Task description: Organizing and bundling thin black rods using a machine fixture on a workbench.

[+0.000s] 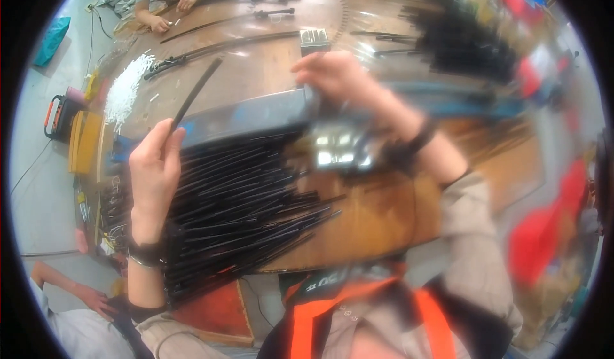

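Note:
My left hand is closed round the lower end of a thin black rod, which tilts up and to the right over the table. Under and beside that wrist lies a large pile of black rods. My right hand is raised over the table's middle, blurred by motion. Its fingers point left, just below a small open box with small pieces in it; whether they pinch anything cannot be made out. A shiny metallic tray or box lies beneath my right forearm, partly blurred.
A heap of small white sticks lies at the table's left. Long black rods stretch across the far side, with a dark bundle far right. Another person's hands work at the far left; a person's arm shows lower left.

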The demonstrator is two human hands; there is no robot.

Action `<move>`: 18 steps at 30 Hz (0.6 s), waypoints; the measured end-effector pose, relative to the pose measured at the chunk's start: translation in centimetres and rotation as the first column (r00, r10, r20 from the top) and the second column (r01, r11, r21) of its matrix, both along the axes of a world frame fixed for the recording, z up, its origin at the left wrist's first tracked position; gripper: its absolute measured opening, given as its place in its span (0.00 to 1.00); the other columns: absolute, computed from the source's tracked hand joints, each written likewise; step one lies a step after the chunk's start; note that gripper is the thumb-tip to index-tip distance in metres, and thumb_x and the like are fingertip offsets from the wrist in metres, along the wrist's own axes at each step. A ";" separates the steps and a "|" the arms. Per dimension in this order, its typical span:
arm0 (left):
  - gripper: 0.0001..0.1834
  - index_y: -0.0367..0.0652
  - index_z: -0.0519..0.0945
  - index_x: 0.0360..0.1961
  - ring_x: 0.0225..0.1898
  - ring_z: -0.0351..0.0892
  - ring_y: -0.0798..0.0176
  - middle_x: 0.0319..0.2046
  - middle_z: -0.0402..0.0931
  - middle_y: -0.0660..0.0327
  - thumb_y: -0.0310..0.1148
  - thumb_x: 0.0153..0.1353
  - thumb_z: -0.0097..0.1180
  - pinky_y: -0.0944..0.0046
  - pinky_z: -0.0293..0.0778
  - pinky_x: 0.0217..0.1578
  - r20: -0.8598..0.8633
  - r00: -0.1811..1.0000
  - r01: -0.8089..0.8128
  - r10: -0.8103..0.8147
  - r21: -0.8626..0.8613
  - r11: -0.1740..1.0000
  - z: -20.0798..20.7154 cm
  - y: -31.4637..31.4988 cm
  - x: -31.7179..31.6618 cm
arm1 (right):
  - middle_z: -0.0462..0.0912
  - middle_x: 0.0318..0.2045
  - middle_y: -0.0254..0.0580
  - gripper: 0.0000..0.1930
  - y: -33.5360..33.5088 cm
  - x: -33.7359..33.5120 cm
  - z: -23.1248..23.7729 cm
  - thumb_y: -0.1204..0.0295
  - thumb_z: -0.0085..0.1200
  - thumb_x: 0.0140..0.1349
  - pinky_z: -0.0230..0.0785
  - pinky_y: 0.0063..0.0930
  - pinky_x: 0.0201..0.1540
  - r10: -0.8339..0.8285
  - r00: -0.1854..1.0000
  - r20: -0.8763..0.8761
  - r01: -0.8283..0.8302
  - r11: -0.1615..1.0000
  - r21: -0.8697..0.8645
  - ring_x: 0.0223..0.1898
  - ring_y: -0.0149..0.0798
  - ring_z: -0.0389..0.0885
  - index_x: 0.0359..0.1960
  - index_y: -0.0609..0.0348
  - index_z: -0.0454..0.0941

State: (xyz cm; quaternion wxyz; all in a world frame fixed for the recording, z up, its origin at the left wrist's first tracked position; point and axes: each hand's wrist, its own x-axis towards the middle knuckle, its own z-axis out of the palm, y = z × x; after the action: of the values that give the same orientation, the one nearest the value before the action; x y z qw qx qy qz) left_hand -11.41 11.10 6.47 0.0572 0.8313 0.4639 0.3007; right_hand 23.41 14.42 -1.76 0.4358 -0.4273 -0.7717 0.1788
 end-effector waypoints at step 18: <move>0.09 0.45 0.83 0.41 0.35 0.82 0.47 0.32 0.81 0.52 0.26 0.58 0.59 0.54 0.79 0.34 -0.294 0.897 0.358 -0.329 0.052 0.932 -5.7 5.0 4.2 | 0.84 0.31 0.39 0.08 -12.8 22.4 -1.1 0.79 0.55 0.54 0.68 0.39 0.47 -0.661 0.440 0.608 0.421 0.750 0.511 0.39 0.45 0.80 0.36 0.54 0.81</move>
State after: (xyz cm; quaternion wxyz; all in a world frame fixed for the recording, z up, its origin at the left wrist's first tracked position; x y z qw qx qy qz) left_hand -7.18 16.10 0.73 -0.0004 0.9361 0.2967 0.1889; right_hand 45.84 1.65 -2.86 0.1602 -0.6193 -0.7154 -0.2810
